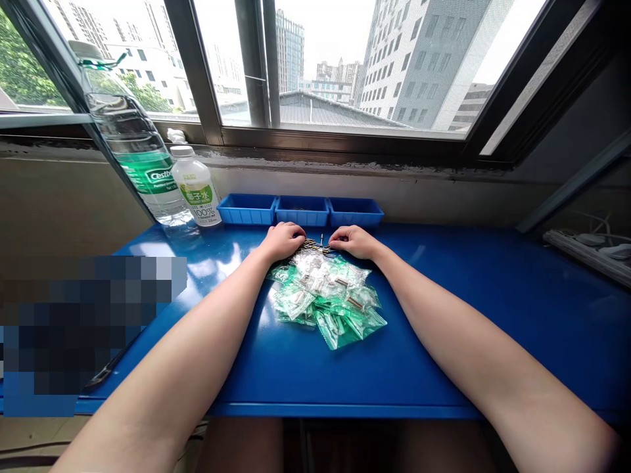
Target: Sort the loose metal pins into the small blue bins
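Observation:
A small heap of thin metal pins or screws [313, 245] lies between my hands on the blue table. At its left edge is my left hand [284, 240], with fingers curled together and the tips down at the pieces. On the other side my right hand [355, 242] is closed, thumb and fingertips pinched together beside the heap. What either hand holds, if anything, is too small to make out. One pin [322, 240] stands out just behind the heap. Nearer me lies a pile of clear and green plastic packets [328, 295], some with metal pieces inside.
Three blue bins [302, 219] stand in a row against the wall. A large water bottle [142, 157] and a smaller white bottle [197, 190] are at the back left. A power strip with cables [586, 253] sits at the right. The table's front edge [345, 410] is close to me.

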Action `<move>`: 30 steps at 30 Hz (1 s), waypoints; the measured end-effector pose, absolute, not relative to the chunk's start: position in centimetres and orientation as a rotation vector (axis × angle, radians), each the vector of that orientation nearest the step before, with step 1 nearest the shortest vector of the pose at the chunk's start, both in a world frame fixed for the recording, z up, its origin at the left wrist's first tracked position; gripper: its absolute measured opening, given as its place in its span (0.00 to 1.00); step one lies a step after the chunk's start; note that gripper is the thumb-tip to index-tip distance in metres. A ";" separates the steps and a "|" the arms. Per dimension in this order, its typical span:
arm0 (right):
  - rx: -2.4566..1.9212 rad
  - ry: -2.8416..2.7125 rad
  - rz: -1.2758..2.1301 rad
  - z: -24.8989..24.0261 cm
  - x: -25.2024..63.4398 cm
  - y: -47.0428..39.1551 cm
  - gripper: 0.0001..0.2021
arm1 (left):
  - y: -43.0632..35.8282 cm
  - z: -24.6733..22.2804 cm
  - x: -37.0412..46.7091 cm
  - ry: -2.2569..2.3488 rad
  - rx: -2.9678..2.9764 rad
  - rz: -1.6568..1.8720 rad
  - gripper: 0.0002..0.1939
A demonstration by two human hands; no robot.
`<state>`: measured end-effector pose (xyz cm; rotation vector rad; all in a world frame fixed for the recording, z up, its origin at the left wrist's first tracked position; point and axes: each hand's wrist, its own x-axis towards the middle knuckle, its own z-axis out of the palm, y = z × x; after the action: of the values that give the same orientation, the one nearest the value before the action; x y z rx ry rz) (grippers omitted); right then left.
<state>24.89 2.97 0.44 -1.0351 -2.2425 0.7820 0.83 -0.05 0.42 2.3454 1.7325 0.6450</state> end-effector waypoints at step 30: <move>-1.111 -1.661 1.018 0.0 24.9 3.7 0.28 | -0.1 0.6 0.9 1.739 2.348 0.623 0.16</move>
<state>24.88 3.73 -0.01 -1.1106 -1.6613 1.0178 0.92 -0.12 0.62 2.3485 1.7393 0.6232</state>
